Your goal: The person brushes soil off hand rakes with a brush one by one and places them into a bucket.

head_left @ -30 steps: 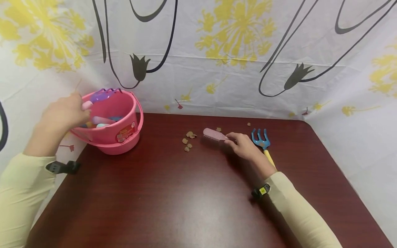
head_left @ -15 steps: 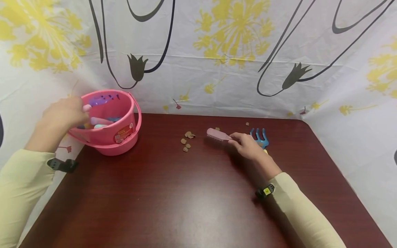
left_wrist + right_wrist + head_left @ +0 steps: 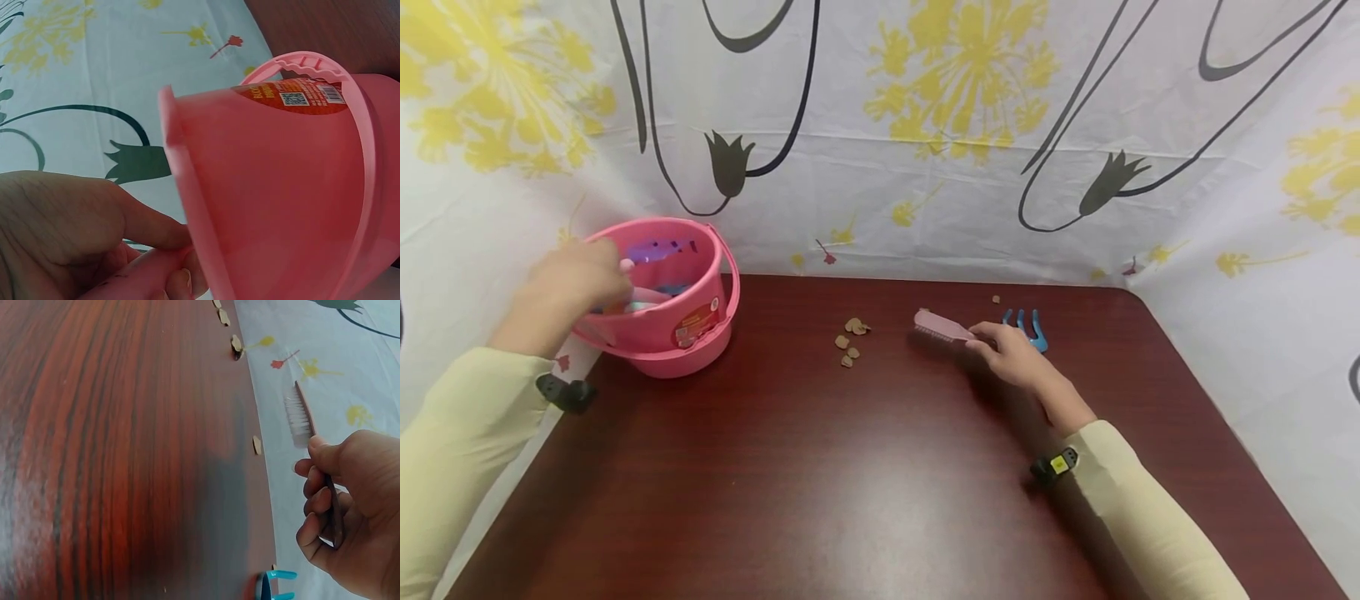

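My left hand (image 3: 576,279) is over the near-left rim of a pink bucket (image 3: 688,292). It grips the pink handle (image 3: 140,275) of a toy hand rake; the rake's purple head (image 3: 658,250) is inside the bucket, below the far rim. My right hand (image 3: 1018,358) holds a pink brush (image 3: 942,325) by its handle, raised off the table. White bristles (image 3: 296,415) show in the right wrist view, and the fingers are curled round the handle. Just beyond this hand lies a blue fork (image 3: 1036,333), its handle hidden behind the hand and forearm.
Several small brown flakes (image 3: 842,342) lie mid-table, and one small flake (image 3: 996,299) is near the back edge. Other toy pieces (image 3: 647,297) sit in the bucket. A patterned white cloth (image 3: 880,167) hangs behind the dark wooden table (image 3: 820,467).
The purple rake head has sunk lower into the bucket, and my left hand has moved slightly right with it. My right hand and the brush have shifted right, covering more of the fork.
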Action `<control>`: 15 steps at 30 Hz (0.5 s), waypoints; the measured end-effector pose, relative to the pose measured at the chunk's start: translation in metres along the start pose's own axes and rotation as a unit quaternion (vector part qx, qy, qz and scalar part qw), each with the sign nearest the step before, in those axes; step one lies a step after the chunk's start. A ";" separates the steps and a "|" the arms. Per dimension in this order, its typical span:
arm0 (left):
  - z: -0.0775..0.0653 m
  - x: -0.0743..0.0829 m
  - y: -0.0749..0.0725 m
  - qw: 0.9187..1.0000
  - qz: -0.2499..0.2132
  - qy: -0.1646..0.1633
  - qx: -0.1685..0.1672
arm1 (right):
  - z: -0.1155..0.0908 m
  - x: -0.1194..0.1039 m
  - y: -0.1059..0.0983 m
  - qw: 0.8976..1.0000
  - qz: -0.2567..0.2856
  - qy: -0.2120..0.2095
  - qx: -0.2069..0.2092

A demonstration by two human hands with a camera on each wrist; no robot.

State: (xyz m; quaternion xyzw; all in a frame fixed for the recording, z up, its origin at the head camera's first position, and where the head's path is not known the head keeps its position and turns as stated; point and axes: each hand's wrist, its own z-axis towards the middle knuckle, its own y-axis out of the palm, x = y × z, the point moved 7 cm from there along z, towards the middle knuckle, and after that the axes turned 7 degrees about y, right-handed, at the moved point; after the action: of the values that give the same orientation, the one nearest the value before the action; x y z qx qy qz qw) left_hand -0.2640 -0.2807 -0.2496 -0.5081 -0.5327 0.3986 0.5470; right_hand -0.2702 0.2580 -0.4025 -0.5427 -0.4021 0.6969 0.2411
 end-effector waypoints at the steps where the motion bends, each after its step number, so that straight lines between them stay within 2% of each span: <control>1: 0.002 -0.001 0.001 1.000 0.003 0.000 0.000 | 0.000 0.001 -0.001 1.000 -0.002 -0.001 0.001; 7: 0.011 -0.003 0.004 1.000 0.007 0.000 -0.008 | -0.001 0.002 -0.007 0.999 -0.017 -0.016 0.023; 11: 0.016 -0.002 0.007 1.000 0.005 0.001 -0.028 | -0.001 0.003 -0.007 0.999 -0.018 -0.016 0.022; 15: 0.021 -0.002 0.012 0.999 -0.003 -0.022 -0.046 | -0.001 0.004 -0.006 0.999 -0.018 -0.016 0.021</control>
State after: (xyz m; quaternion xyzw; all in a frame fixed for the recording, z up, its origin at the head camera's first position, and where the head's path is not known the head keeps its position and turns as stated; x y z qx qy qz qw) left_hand -0.2837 -0.2782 -0.2635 -0.5227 -0.5637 0.3828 0.5124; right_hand -0.2713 0.2647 -0.3997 -0.5190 -0.4010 0.7093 0.2585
